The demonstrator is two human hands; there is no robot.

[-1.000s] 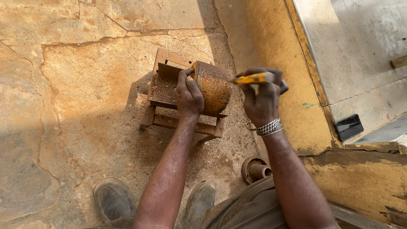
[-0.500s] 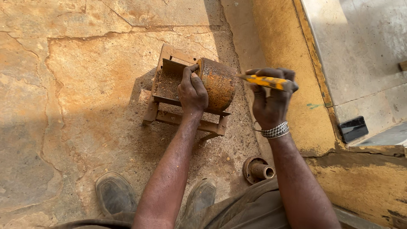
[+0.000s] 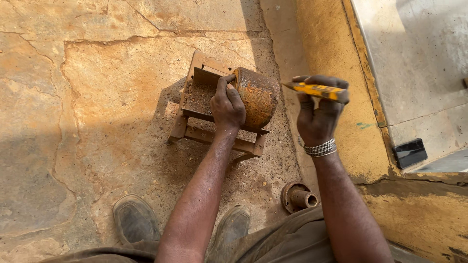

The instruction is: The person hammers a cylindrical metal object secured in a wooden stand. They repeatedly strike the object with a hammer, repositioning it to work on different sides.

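A rusty metal cylinder (image 3: 258,97) lies on its side on a rusty angle-iron frame (image 3: 192,80) set on the stone floor. My left hand (image 3: 226,104) rests on the near end of the cylinder, fingers curled over its rim. To the right of the cylinder, my right hand (image 3: 319,114) is raised and closed around a yellow-handled tool (image 3: 317,90), which points left toward the cylinder without touching it. A metal bracelet (image 3: 320,147) circles my right wrist.
A rusty flanged pipe piece (image 3: 298,197) lies on the floor by my right forearm. My two shoes (image 3: 136,219) stand below the frame. A dark phone (image 3: 410,152) lies on the raised concrete ledge (image 3: 419,63) at right, bordered by a yellow-painted edge (image 3: 326,44).
My right hand with the yellow tool has shifted slightly right and lifted away from the cylinder. My left hand stays on the cylinder's rim.
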